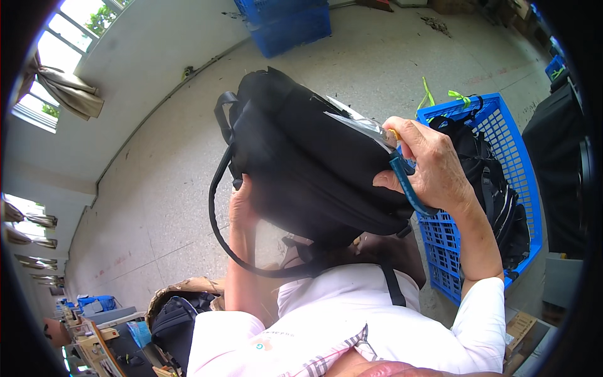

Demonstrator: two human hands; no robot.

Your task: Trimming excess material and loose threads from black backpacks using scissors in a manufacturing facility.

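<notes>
A black backpack (295, 151) lies tilted across my lap, its strap hanging in a loop on the left. My left hand (242, 196) grips its left side; the thumb shows, and the other fingers are hidden behind the fabric. In my right hand (433, 160) is a pair of scissors (408, 185) with teal handles, the fingers curled about them. Their pale blades point up and left along the backpack's right edge and look parted. Whether the blades touch the fabric I cannot tell.
On the right a blue plastic crate (531, 182) holds black backpacks (487, 169). Blue bins (292, 31) stand at the far wall. A cardboard box (179, 286) with a dark bag (179, 323) sits at lower left. Black fabric (556, 169) covers something beyond the crate.
</notes>
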